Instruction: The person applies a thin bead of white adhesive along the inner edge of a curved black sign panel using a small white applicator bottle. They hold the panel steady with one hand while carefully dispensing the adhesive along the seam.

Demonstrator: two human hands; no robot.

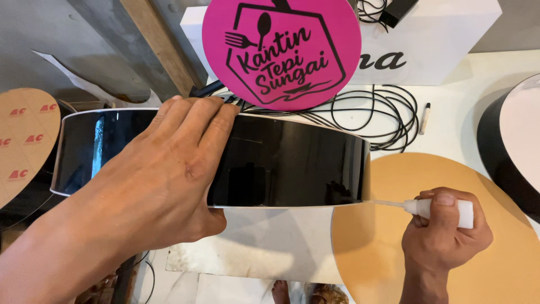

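Observation:
My left hand (163, 174) presses flat against the outer face of a glossy black band (281, 163), a curved strip standing on edge on the table. My right hand (444, 233) grips a small white glue tube (444, 209); its thin nozzle points left and touches the band's lower right end. That end meets a tan paper-covered disc (382, 242) lying flat under my right hand.
A round pink sign (281, 53) leans behind the band, against a white box (439, 50). Black cable (388, 112) and a marker (424, 118) lie on the white table. Another tan disc (22, 141) is at left, a black-rimmed round piece (506, 146) at right. A bare foot (279, 291) shows below.

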